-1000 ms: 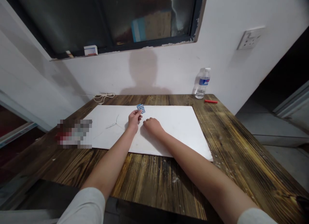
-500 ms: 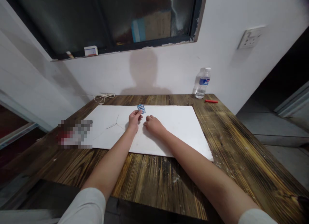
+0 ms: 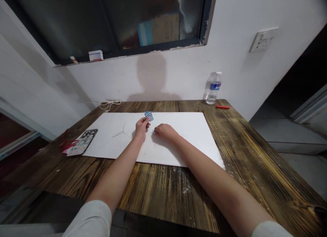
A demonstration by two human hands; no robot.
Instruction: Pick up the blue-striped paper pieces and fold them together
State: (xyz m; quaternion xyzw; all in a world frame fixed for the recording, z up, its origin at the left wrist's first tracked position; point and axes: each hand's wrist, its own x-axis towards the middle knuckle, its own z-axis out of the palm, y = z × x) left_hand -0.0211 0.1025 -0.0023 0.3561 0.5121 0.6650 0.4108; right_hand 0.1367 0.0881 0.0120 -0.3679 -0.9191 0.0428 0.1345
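Observation:
My left hand (image 3: 142, 127) pinches a small blue-and-white piece with cut-out slots (image 3: 149, 116), perhaps a card or sticker sheet, raised over the far part of the white board (image 3: 184, 134). To its right, my right hand (image 3: 163, 131) is low over the board with its fingers closed. A tiny bluish piece (image 3: 152, 132) shows at those fingertips; its exact kind is too small to make out. Thin dark lines (image 3: 123, 131) branch across the board left of my hands.
A phone in a patterned case (image 3: 83, 144) with a red strap lies over the board's left edge. At the back of the wooden table (image 3: 158, 192) are a coiled white cable (image 3: 109, 103), a water bottle (image 3: 214, 88) and a red stick-like object (image 3: 222, 107).
The fingers of my right hand have closed in, and a tiny bluish piece now shows at their tips. My left hand keeps its hold almost in place.

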